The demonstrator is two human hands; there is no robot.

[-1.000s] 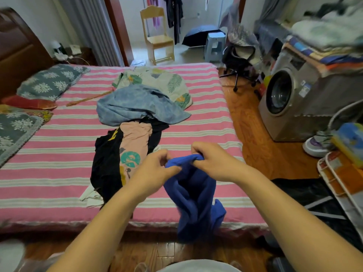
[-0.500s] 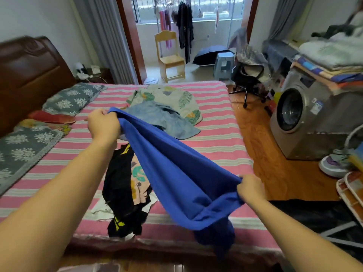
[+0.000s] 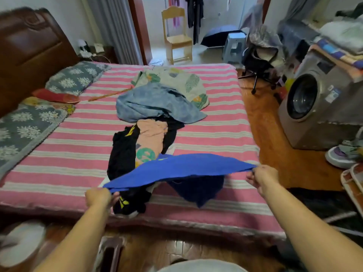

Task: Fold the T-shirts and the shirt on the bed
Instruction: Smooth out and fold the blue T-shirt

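Left hand [image 3: 98, 197] clenched on one end of the blue T-shirt [image 3: 180, 165], fingers curled round the bunched edge. Right hand [image 3: 262, 176] gripping the opposite end, fingers closed on the cloth. Blue T-shirt stretched wide between both hands, held above the near part of the bed [image 3: 59, 154], its lower part sagging in shadow toward the striped cover; touching the cover or just clear of it, hard to tell. Left end overlapping the black garment [image 3: 121, 154] beneath.

Black garment lying crumpled near the bed's front edge, yellow print showing at its near and far ends. Peach T-shirt [image 3: 152, 138] with a green print lying on top of the black one, partly covered by the blue cloth. Light blue shirt [image 3: 155, 103] heaped further back, touching the peach one. Leaf-print cloth [image 3: 186, 81] behind and partly under it.

Patterned grey pillow [image 3: 76, 77] at the head of the bed on the left, beside the dark wooden headboard [image 3: 29, 44]. Washing machine [image 3: 318, 103] on the floor to the right, well apart from the bed. Wooden chair [image 3: 176, 36] beyond the far side.
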